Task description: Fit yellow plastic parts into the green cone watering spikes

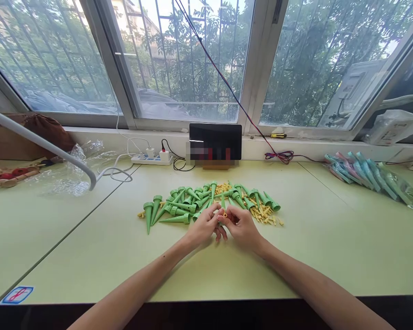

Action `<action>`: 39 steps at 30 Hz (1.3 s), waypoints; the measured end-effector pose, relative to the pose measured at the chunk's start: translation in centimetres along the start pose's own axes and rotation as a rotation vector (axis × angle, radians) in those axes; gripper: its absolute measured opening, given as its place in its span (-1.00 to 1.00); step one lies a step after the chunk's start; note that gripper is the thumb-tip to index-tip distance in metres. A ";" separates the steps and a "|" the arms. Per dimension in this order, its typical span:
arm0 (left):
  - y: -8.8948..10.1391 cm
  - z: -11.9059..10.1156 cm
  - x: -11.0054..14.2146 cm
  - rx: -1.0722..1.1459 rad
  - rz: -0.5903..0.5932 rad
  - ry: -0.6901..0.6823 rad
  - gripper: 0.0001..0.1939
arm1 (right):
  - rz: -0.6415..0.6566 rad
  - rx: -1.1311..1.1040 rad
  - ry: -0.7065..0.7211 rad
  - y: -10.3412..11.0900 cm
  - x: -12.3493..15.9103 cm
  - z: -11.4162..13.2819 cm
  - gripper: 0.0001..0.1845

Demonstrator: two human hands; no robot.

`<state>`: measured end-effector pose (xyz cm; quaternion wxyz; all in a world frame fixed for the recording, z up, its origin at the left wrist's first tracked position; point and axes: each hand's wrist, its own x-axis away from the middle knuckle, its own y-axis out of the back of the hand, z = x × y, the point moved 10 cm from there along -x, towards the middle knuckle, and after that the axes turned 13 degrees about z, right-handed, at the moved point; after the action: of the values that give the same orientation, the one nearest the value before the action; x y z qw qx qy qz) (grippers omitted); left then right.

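Note:
My left hand (206,225) and my right hand (243,228) meet in front of a pile of green plastic plant-watering spikes (181,219). Both are closed, fingertips together. Between them a green watering spike (223,200) points up and away, its lower part mostly covered by my fingers. A small yellow nozzle (225,215) shows its round open end at my right thumb and fingertips. Whether it touches the spike cannot be made out. More yellow nozzles (264,215) lie loose at the pile's right side and at its back.
Behind the pile, a black screen (215,143) stands against the window ledge. A power strip (151,158) with cables lies to its left, and a white curved tube (55,140) reaches in from the left. Plastic-bagged items (371,172) lie at the right, a coiled cable (284,156) nearer the middle.

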<state>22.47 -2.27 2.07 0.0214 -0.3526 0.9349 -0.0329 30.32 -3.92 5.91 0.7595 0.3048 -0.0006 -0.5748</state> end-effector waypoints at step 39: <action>2.5 -2.2 0.7 -0.310 -0.214 -0.100 -0.66 | 0.007 0.086 -0.004 0.2 -0.1 -0.2 -0.65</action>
<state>20.17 -0.75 4.05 0.0097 -0.4502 0.8838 0.1270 30.52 -3.69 5.83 0.7477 0.3360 -0.0278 -0.5720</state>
